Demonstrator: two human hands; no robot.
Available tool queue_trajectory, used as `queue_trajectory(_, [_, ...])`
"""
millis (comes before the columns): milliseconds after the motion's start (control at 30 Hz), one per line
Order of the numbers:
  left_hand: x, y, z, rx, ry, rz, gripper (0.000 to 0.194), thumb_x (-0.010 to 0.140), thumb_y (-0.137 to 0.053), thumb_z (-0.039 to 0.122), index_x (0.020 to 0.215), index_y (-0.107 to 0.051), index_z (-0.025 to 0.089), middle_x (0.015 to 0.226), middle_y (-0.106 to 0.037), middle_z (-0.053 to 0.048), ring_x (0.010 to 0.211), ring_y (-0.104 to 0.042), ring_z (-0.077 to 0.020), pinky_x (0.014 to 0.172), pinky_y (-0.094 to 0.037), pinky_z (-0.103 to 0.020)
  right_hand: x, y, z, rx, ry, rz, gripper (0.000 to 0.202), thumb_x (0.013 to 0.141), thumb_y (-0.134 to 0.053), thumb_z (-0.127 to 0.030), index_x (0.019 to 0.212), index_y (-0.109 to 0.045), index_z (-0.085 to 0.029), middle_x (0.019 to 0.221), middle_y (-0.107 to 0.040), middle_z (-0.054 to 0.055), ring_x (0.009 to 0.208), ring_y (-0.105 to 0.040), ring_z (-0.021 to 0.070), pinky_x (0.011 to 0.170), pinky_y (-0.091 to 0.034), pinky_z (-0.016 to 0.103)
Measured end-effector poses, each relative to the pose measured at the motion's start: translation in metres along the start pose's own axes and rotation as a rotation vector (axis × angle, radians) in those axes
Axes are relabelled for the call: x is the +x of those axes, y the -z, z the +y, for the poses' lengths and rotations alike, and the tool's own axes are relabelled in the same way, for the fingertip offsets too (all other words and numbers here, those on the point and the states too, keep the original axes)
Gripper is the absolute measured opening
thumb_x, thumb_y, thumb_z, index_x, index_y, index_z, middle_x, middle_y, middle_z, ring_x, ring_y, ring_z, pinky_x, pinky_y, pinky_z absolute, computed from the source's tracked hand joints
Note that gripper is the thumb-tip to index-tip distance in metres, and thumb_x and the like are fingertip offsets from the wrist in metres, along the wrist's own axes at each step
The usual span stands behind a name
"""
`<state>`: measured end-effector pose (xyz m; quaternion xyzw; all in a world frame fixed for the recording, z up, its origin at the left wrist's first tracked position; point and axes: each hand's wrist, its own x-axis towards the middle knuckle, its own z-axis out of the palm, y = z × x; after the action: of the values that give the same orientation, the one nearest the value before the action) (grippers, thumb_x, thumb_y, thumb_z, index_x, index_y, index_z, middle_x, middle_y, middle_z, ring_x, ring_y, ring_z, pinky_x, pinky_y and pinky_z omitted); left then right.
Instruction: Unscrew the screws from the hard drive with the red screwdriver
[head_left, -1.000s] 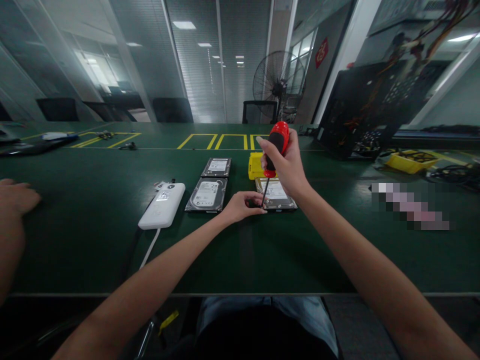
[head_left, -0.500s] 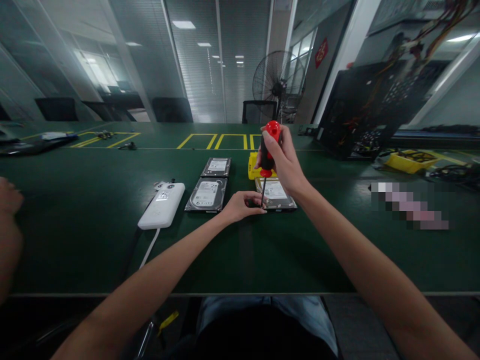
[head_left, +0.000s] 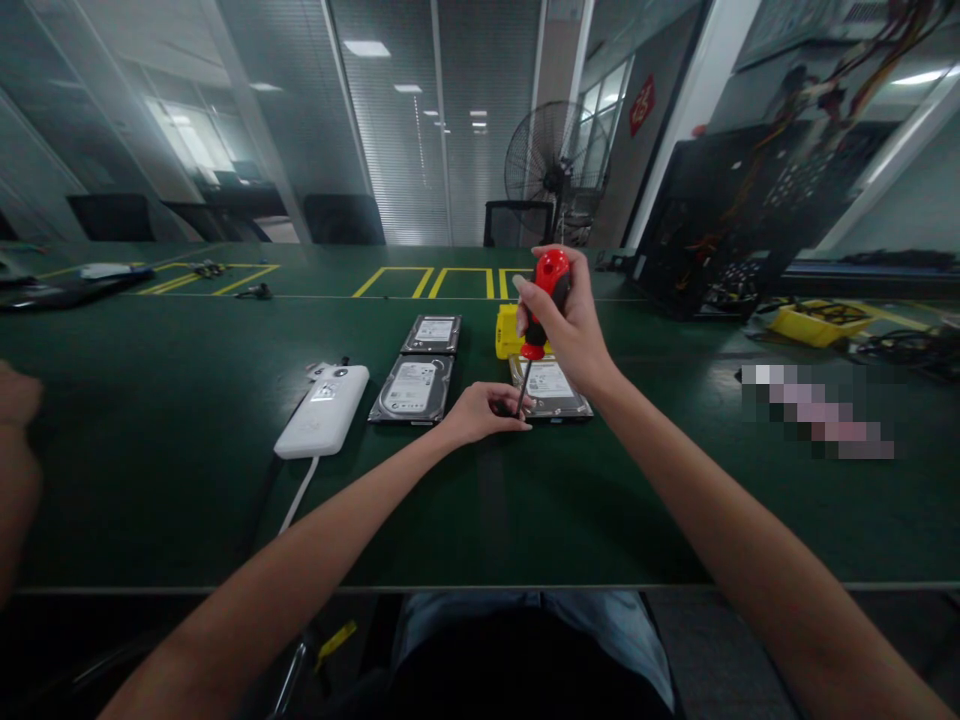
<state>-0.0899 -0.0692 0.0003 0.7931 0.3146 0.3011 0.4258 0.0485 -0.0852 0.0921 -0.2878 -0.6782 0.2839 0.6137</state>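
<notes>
In my right hand (head_left: 574,315) is a screwdriver (head_left: 550,268) with a red and black handle, tilted, its shaft pointing down and slightly left. The shaft's tip ends at the near left corner of a hard drive (head_left: 550,380) lying label up on the table. My left hand (head_left: 480,412) is at that same corner, thumb along the front edge and fingers curled beside the tip. Those fingers partly hide the corner and the tip. A yellow object (head_left: 509,330) sits just behind this drive, partly covered by my right hand.
Two more hard drives, a nearer one (head_left: 412,388) and a farther one (head_left: 432,333), lie to the left. Beside them is a white power bank (head_left: 322,412) with a cable. A black computer case (head_left: 705,225) stands far right, near a yellow tray (head_left: 817,325). Another person's arm (head_left: 16,430) shows at left.
The screwdriver's handle has shifted slightly right and down, so the tool leans more. My right thumb has lifted off the handle somewhat. My left hand is almost unchanged.
</notes>
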Motion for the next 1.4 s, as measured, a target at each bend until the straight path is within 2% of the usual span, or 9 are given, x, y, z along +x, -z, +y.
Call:
queue_trajectory(267, [0.004,-0.004,-0.014,-0.098,0.022,0.044,0.045,0.062,-0.077,0.03,0.102,-0.066,0.012,0.075,-0.065,-0.002,0.066,-0.057,-0.0109,0.064,-0.044,-0.024,0.006,0.004,0.002,0.018,0.166,0.02,0.037,0.083,-0.052,-0.05,0.113,-0.038,-0.034,0.075,-0.053,-0.002,0.065,-0.06,0.0143,0.056,-0.051,0.032])
queue_trajectory(400, [0.002,-0.003,-0.013,-0.021,0.004,0.058,0.045,0.063,-0.076,0.031,0.103,-0.065,0.014,0.079,-0.066,-0.003,0.071,-0.058,-0.0128,0.065,-0.042,-0.026,0.01,0.011,0.005,0.006,0.181,0.04,0.033,0.082,-0.054,-0.049,0.11,-0.042,-0.035,0.074,-0.054,-0.002,0.059,-0.058,0.0121,0.05,-0.048,0.028])
queue_trajectory(533, [-0.003,0.0,-0.006,0.141,-0.091,0.031,0.043,0.071,-0.071,0.034,0.11,-0.063,0.021,0.09,-0.064,-0.003,0.084,-0.057,-0.0158,0.071,-0.041,-0.028,0.011,0.031,-0.005,0.038,0.144,0.169,0.026,0.081,-0.056,-0.047,0.101,-0.046,-0.033,0.071,-0.053,-0.003,0.051,-0.051,0.009,0.044,-0.041,0.024])
queue_trajectory(633, [-0.005,-0.002,0.001,0.367,-0.233,0.066,0.037,0.07,-0.071,0.038,0.105,-0.066,0.025,0.1,-0.058,-0.004,0.097,-0.049,-0.0195,0.081,-0.039,-0.033,0.009,0.056,-0.01,0.138,0.075,0.297,0.021,0.079,-0.06,-0.041,0.093,-0.05,-0.029,0.072,-0.051,-0.003,0.046,-0.044,0.0061,0.038,-0.033,0.021])
queue_trajectory(800, [-0.002,-0.013,0.009,0.709,-0.381,0.039,0.02,0.08,-0.062,0.037,0.097,-0.069,0.029,0.102,-0.05,-0.005,0.101,-0.043,-0.0211,0.082,-0.034,-0.034,-0.006,0.087,0.004,0.146,-0.082,0.405,0.025,0.075,-0.064,-0.041,0.091,-0.051,-0.027,0.07,-0.049,-0.003,0.044,-0.044,0.0053,0.034,-0.032,0.02])
queue_trajectory(933, [0.001,-0.016,0.009,0.893,-0.507,0.029,0.021,0.087,-0.053,0.034,0.101,-0.068,0.029,0.102,-0.051,-0.006,0.102,-0.042,-0.0212,0.083,-0.03,-0.036,-0.014,0.089,0.015,0.124,-0.116,0.375,0.027,0.074,-0.064,-0.043,0.091,-0.052,-0.027,0.069,-0.049,-0.003,0.044,-0.044,0.0054,0.034,-0.033,0.019])
queue_trajectory(1133, [0.0,-0.016,0.01,1.03,-0.639,-0.003,0.022,0.09,-0.048,0.028,0.092,-0.069,0.024,0.097,-0.055,-0.006,0.097,-0.045,-0.0194,0.083,-0.028,-0.035,-0.015,0.084,0.016,0.1,-0.121,0.339,0.026,0.073,-0.065,-0.043,0.091,-0.053,-0.028,0.07,-0.05,-0.002,0.045,-0.044,0.0065,0.035,-0.032,0.02])
queue_trajectory(1300, [0.001,-0.02,0.013,0.949,-0.589,0.028,0.022,0.09,-0.048,0.032,0.09,-0.069,0.024,0.092,-0.056,-0.005,0.093,-0.047,-0.0185,0.081,-0.029,-0.034,-0.015,0.085,0.018,0.061,-0.123,0.359,0.026,0.073,-0.064,-0.044,0.09,-0.052,-0.028,0.07,-0.05,-0.002,0.045,-0.044,0.0069,0.036,-0.032,0.022])
queue_trajectory(1400, [0.015,-0.033,0.017,0.737,-0.411,0.187,0.02,0.086,-0.054,0.038,0.091,-0.07,0.027,0.091,-0.054,-0.003,0.091,-0.047,-0.0177,0.077,-0.031,-0.031,-0.015,0.088,0.018,0.041,-0.125,0.392,0.026,0.074,-0.063,-0.044,0.091,-0.052,-0.028,0.069,-0.049,-0.002,0.045,-0.045,0.0072,0.038,-0.032,0.023])
